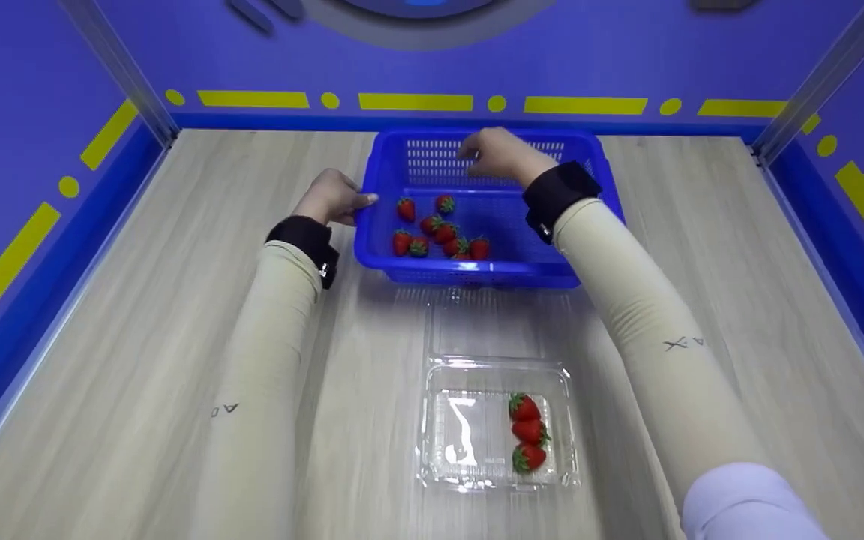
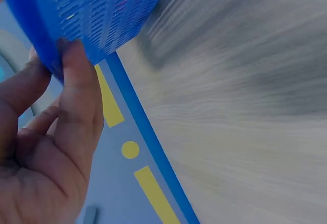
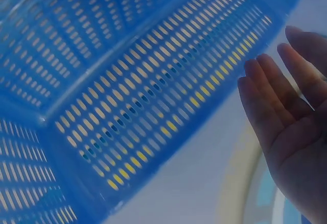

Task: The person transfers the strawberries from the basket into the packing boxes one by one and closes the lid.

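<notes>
My left hand (image 1: pixel 333 196) pinches the left rim of a blue plastic basket (image 1: pixel 469 274), thumb on one side and fingers on the other. In the left wrist view the rim sits between thumb and fingers of that hand (image 2: pixel 56 127). Several red strawberries (image 1: pixel 445 232) with green leaves lie in the basket's left and front part. Over the back of the basket, my right hand (image 1: pixel 503 156) hovers with loosely bent fingers and holds nothing. The right wrist view shows that hand (image 3: pixel 291 112) beside the slotted basket wall (image 3: pixel 153 91).
In front of the basket lies a clear plastic clamshell box (image 1: pixel 443 450), its lid (image 1: pixel 488 330) folded back toward the basket. Three strawberries (image 1: pixel 529 431) sit in a row along its right side. Blue panels (image 1: pixel 432 71) with yellow marks enclose the wood-grain table (image 1: pixel 177 300).
</notes>
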A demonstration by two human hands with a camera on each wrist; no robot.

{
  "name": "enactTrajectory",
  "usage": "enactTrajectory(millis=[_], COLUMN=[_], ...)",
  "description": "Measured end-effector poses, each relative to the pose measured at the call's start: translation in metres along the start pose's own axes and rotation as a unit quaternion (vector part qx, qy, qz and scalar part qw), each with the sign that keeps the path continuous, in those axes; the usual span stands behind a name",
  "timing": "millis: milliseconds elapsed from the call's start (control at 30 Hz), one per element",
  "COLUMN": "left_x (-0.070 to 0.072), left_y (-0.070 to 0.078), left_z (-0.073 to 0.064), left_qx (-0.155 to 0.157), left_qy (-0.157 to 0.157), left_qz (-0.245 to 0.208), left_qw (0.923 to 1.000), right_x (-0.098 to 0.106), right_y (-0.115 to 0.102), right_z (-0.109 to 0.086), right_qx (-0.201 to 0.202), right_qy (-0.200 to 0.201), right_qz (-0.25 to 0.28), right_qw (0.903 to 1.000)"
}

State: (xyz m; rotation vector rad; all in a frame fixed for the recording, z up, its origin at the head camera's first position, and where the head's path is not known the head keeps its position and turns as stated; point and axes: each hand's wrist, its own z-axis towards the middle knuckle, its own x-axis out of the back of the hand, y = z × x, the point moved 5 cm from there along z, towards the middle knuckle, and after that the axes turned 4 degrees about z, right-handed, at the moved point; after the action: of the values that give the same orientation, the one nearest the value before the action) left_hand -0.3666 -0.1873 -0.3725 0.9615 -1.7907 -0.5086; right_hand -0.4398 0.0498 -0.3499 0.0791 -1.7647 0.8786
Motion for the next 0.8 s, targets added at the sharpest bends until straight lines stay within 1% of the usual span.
enactTrajectory(millis=[67,167,300,400,533,633,700,800], left_x=[-0.001,-0.001,0.0,0.0,-0.003,-0.005,-0.006,-0.007], left_y=[-0.003,-0.003,0.001,0.003,0.008,0.013,0.014,0.012], left_z=[0.0,0.0,0.002,0.003,0.003,0.004,0.003,0.002], left_qx=[0.01,0.015,0.023,0.033,0.028,0.016,0.012,0.013], left_qy=[-0.006,-0.006,0.001,0.011,0.032,0.046,0.052,0.054], left_qz=[-0.017,-0.01,0.024,0.052,0.115,0.158,0.169,0.169], left_qw=[0.9998,0.9998,0.9994,0.998,0.9924,0.9862,0.9842,0.984], right_x=[-0.007,-0.015,-0.024,-0.034,-0.048,-0.056,-0.061,-0.071], right_y=[0.002,0.004,0.001,-0.004,-0.008,-0.01,-0.01,-0.009], right_z=[0.004,0.009,0.018,0.023,0.027,0.03,0.033,0.035], right_qx=[-0.007,-0.019,-0.024,-0.023,-0.027,-0.032,-0.041,-0.045], right_qy=[-0.006,-0.013,-0.031,-0.063,-0.109,-0.128,-0.138,-0.152], right_qz=[-0.001,-0.003,-0.019,-0.042,-0.079,-0.098,-0.099,-0.104], right_qw=[1.0,0.9997,0.999,0.9969,0.9905,0.9864,0.9846,0.9819])
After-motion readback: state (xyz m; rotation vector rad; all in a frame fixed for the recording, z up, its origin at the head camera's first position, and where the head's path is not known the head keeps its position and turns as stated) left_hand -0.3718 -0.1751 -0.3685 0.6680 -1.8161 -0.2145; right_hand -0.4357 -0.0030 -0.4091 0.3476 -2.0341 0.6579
